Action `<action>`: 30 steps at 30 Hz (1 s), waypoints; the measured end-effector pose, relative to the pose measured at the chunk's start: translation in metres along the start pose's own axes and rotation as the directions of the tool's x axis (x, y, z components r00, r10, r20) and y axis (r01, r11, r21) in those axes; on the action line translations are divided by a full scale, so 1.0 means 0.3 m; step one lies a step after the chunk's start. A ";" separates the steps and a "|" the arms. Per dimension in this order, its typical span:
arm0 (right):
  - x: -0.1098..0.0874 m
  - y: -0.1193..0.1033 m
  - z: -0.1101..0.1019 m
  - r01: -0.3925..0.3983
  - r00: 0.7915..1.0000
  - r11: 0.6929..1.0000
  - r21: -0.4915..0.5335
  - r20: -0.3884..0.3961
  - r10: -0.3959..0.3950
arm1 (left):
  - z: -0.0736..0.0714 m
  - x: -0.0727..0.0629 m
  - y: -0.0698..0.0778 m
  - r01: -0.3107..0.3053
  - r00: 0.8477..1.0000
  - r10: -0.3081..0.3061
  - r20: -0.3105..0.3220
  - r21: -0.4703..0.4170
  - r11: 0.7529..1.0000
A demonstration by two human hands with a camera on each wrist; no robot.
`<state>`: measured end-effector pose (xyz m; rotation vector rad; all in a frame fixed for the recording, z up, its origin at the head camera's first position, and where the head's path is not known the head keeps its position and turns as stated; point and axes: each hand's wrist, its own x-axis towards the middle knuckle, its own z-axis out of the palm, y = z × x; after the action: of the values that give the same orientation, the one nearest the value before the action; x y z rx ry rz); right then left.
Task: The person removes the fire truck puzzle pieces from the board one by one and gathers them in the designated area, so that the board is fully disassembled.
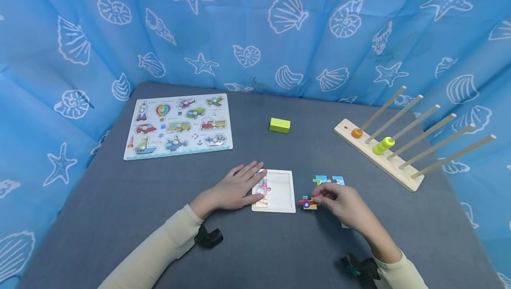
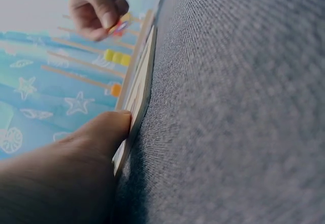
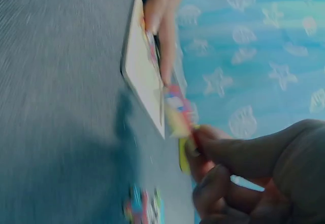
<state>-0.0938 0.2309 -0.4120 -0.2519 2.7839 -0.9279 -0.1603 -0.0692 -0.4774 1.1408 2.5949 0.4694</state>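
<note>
Pale wood, head view: our left grip (image 1: pixel 236 189) lies straight-fingered on the puzzle tray (image 1: pixel 281 191), probably steadying it; our right grip (image 1: pixel 342 202) pinches a puzzle piece (image 1: pixel 307 204) just beside it. Left wrist: our thumb (image 2: pixel 112 124) rests at the tray's edge. Right wrist: we hold the piece's end, likely leaving the rest free.

The tray (image 1: pixel 281 191) is overlaid at left by the left hand (image 1: pixel 235 190); right of the tray, a piece (image 1: pixel 306 203) is held by the right hand (image 1: pixel 344 202). The board (image 1: pixel 190 147) is set behind-left, the block (image 1: pixel 279 125) behind, the rack (image 1: pixel 394 165) behind-right.
</note>
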 end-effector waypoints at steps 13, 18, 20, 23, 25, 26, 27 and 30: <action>-0.095 0.083 -0.031 -0.192 0.979 0.980 0.051 0.079 0.188 | -0.002 -0.002 0.000 0.004 1.000 -0.004 -0.002 -0.016 1.000; -0.109 0.096 -0.033 -0.223 0.970 0.974 0.046 0.106 0.217 | -0.002 -0.001 0.001 0.000 1.000 0.000 -0.009 -0.011 1.000; -0.110 0.098 -0.032 -0.232 0.967 0.971 0.061 0.124 0.223 | -0.002 0.000 0.001 0.000 1.000 -0.001 -0.014 -0.010 1.000; -0.110 0.100 -0.029 -0.245 0.962 0.967 0.075 0.143 0.233 | -0.001 0.000 0.002 0.001 1.000 -0.002 -0.017 -0.014 1.000; -0.109 0.100 -0.026 -0.253 0.960 0.965 0.071 0.142 0.241 | 0.000 0.000 0.002 0.002 1.000 -0.002 -0.019 -0.015 1.000; -0.109 0.100 -0.025 -0.258 0.959 0.964 0.062 0.137 0.248 | 0.001 -0.001 0.002 0.002 1.000 -0.002 -0.021 -0.017 1.000; -0.109 0.099 -0.024 -0.262 0.958 0.964 0.051 0.130 0.254 | 0.001 -0.001 0.002 0.003 1.000 -0.003 -0.020 -0.017 1.000; -0.108 0.097 -0.023 -0.277 0.956 0.961 0.014 0.103 0.274 | 0.002 -0.001 0.002 0.007 1.000 -0.007 -0.018 -0.018 1.000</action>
<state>-0.0670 0.2651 -0.4201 0.0910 2.6229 -0.8591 -0.1594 -0.0688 -0.4778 1.1270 2.6041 0.5025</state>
